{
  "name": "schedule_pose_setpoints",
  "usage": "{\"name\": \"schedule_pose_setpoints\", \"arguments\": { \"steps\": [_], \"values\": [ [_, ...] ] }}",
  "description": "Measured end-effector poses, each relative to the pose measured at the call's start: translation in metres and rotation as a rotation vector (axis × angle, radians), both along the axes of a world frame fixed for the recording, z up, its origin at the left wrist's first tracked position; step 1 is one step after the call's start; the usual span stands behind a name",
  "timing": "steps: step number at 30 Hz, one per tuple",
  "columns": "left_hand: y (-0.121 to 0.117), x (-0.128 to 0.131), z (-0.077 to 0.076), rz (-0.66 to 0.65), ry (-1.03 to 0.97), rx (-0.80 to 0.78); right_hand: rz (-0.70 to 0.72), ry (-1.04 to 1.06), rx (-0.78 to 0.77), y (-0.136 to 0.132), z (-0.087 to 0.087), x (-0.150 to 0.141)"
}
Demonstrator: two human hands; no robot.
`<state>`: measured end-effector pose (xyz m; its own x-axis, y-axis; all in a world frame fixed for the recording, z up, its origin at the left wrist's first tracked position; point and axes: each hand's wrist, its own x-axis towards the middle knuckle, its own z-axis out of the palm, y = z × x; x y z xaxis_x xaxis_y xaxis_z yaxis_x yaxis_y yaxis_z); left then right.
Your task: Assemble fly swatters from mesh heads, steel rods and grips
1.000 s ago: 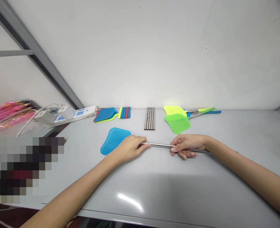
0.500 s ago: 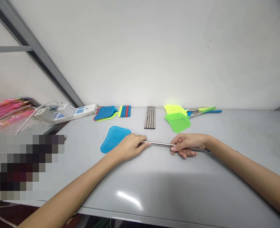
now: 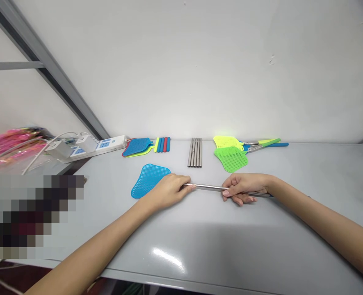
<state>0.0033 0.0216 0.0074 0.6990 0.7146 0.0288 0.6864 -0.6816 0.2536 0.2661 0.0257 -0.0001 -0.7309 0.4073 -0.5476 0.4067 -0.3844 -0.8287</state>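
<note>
My left hand rests on the grey table, fingers closed over the narrow end of a blue mesh swatter head where a thin metal rod meets it. My right hand is closed around the same rod further right. The rod lies nearly flat along the table between my hands, and its far end pokes out past my right wrist.
Along the wall lie stacked swatter heads, coloured grip sleeves, a row of metal rods and assembled yellow and green swatters. A white power strip with cables and a pink bundle sit at the left.
</note>
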Motion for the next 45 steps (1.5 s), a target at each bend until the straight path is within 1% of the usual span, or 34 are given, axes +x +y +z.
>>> {"name": "schedule_pose_setpoints", "arguments": {
  "steps": [18, 23, 31, 36, 45],
  "values": [
    [0.001, -0.001, 0.0, -0.009, -0.028, -0.007, -0.005, 0.006, -0.022, 0.0, 0.001, 0.0],
    [0.002, -0.002, 0.001, -0.014, -0.048, -0.034, -0.005, 0.013, -0.02, 0.0, 0.001, 0.0],
    [0.004, -0.002, 0.002, -0.002, -0.15, 0.041, -0.007, 0.025, -0.023, 0.002, -0.001, 0.0],
    [0.011, 0.004, 0.0, 0.023, -0.126, 0.054, -0.016, 0.038, -0.025, 0.002, -0.003, 0.0],
    [0.038, 0.016, 0.006, -0.065, -0.034, -0.032, -0.029, 0.054, -0.029, 0.004, -0.005, 0.001]
  ]
}}
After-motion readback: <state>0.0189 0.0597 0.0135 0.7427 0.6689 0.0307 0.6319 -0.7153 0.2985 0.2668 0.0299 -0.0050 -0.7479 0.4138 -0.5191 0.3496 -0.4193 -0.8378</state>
